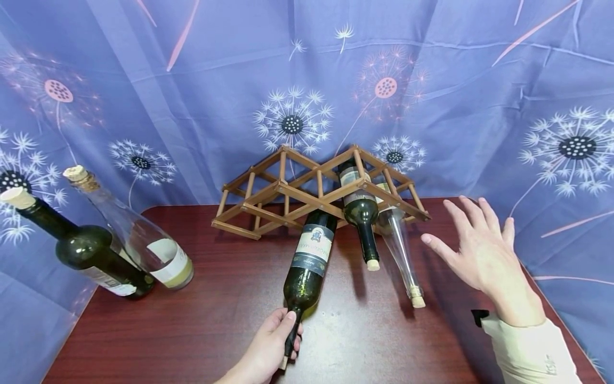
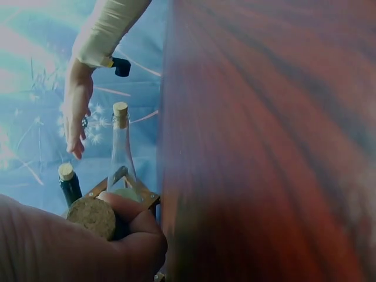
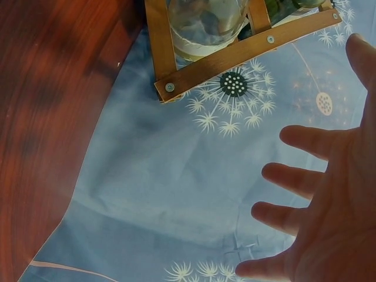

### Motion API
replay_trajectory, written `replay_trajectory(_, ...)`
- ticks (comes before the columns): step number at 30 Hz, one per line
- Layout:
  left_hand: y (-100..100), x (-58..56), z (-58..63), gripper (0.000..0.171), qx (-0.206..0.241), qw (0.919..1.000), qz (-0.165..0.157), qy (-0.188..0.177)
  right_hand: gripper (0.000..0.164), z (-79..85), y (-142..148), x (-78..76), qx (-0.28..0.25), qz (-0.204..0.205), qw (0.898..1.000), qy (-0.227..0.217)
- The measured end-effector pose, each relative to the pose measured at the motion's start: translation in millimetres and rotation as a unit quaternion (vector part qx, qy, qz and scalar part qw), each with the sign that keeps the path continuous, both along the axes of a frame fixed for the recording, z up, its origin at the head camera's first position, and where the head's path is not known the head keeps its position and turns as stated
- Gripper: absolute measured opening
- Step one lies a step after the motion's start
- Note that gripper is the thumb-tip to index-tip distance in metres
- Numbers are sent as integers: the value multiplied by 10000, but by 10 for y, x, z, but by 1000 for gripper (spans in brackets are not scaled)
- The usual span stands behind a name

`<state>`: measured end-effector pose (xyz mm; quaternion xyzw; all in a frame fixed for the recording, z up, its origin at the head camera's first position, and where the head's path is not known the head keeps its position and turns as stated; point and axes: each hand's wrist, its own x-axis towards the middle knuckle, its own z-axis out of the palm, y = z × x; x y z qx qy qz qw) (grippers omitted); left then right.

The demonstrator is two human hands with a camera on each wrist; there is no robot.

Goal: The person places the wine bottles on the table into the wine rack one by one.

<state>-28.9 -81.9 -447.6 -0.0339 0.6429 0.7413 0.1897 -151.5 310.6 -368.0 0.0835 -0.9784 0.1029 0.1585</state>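
From where I stand, the head view has the left hand (image 1: 274,341) wrapped round the neck of a dark bottle (image 1: 303,282), whose far end passes under the front slats of a wooden rack (image 1: 320,202), near its middle; how deep it sits I can't tell. The right hand (image 1: 479,258) is spread, holding nothing, beside the rack's right end. A green bottle (image 1: 362,212) and a clear bottle (image 1: 399,250) already lie in the rack, necks outward. My worry is the bottle's hidden end catching a slat: pushed harder, it might skew the light-looking frame and jolt those two, and a hold on the slim neck alone could let it swing. Its pale-and-dark label (image 1: 314,249) carries a crest and lettering, upside down to me and too small to read surely; the right sleeve (image 1: 532,346) bears small illegible characters. In the left wrist view, the held bottle's cork (image 2: 92,218) looms close beside the fingers, bare of any readable mark. The right wrist view shows the outstretched fingers apart from the rack, with no wording legible.
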Motion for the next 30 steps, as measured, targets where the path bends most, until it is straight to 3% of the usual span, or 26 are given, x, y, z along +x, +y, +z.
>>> replay_trajectory(15, 98, -37, -13, 31, 592, 9980, -122, -180, 88, -6, -10, 11, 17, -8, 10000, -70)
replay_trajectory(30, 151, -215, 13, 40, 773, 9959, -279, -373, 89, -22, 19, 9, 37, -32, 9999, -131)
